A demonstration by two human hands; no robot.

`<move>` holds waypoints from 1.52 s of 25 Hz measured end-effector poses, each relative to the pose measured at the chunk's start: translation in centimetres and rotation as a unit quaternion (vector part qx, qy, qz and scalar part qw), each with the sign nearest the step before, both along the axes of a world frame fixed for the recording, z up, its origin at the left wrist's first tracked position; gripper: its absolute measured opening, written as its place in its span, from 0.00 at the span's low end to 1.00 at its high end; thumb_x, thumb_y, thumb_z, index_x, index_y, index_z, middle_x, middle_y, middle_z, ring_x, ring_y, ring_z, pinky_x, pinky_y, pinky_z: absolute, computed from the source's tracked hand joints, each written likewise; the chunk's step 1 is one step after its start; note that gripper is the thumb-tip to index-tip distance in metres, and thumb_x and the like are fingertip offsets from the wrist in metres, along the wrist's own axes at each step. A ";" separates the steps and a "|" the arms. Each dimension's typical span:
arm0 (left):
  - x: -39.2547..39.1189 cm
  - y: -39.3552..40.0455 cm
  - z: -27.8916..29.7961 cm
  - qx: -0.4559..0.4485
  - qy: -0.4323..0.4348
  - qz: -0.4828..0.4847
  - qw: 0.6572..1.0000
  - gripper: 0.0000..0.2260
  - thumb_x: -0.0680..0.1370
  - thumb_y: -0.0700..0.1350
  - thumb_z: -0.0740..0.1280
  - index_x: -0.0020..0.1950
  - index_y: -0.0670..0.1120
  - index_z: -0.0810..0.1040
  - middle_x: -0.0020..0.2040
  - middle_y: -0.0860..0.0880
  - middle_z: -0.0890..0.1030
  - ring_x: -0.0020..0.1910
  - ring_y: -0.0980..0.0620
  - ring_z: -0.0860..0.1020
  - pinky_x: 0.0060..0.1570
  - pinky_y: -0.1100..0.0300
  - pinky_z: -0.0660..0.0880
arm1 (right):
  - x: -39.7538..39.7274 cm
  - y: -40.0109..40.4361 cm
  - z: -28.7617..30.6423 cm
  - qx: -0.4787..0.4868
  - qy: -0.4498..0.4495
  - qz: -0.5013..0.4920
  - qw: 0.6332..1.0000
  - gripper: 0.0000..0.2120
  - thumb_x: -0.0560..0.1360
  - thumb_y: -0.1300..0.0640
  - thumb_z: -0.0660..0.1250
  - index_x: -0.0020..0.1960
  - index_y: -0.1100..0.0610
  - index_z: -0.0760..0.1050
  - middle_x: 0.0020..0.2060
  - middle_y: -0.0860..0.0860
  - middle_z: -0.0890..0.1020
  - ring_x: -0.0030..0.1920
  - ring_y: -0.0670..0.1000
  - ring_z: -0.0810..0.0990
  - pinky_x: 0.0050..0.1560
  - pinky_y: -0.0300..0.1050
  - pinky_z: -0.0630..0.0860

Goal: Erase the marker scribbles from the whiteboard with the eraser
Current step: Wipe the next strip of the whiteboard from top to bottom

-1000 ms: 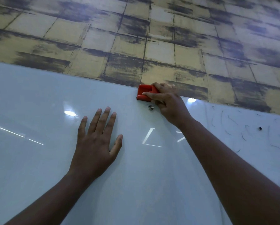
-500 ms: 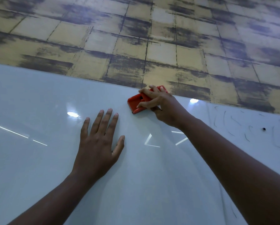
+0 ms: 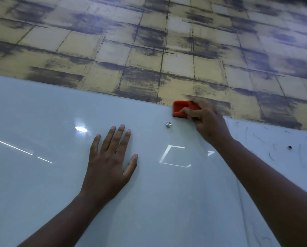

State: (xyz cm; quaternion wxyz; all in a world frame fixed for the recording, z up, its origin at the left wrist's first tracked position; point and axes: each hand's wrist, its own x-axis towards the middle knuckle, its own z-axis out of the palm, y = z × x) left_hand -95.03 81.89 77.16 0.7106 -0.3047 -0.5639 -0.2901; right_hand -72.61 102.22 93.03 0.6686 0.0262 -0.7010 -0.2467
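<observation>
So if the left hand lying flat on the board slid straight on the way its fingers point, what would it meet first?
Probably nothing on the white glossy whiteboard: the left hand points toward its upper edge, left of the small round metal stud, then the tiled wall.

eraser point(image 3: 180, 109) partly hidden by fingers point(image 3: 188, 110), scribbles point(image 3: 272, 147) faint

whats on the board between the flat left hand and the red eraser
In the head view, a small round metal stud sits between the left hand and the eraser; otherwise only bare glossy whiteboard.
</observation>
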 end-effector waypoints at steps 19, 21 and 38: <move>0.0 -0.1 0.0 -0.019 -0.005 -0.001 1.000 0.31 0.84 0.56 0.52 0.86 0.46 0.60 0.87 0.46 0.57 0.86 0.46 0.54 0.82 0.37 0.56 | -6.5 -5.0 -14.2 0.035 0.109 0.030 0.993 0.16 0.76 0.57 0.72 0.63 0.49 0.82 0.63 0.56 0.80 0.60 0.61 0.77 0.55 0.55 0.72; 0.0 -0.3 -0.3 -0.016 -0.003 -0.008 1.000 0.30 0.84 0.56 0.52 0.86 0.47 0.60 0.87 0.47 0.58 0.86 0.47 0.55 0.82 0.38 0.55 | -4.8 -2.6 -12.3 -0.017 0.166 0.031 0.986 0.17 0.74 0.60 0.75 0.62 0.50 0.83 0.61 0.57 0.80 0.58 0.63 0.77 0.52 0.55 0.72; 0.3 -0.7 -3.0 -0.027 -0.009 -0.005 1.000 0.30 0.85 0.55 0.52 0.86 0.46 0.59 0.87 0.46 0.56 0.86 0.46 0.54 0.82 0.39 0.54 | -3.1 -1.4 -6.2 -0.083 0.190 0.017 0.978 0.15 0.79 0.49 0.70 0.65 0.48 0.82 0.58 0.55 0.79 0.56 0.59 0.75 0.53 0.50 0.66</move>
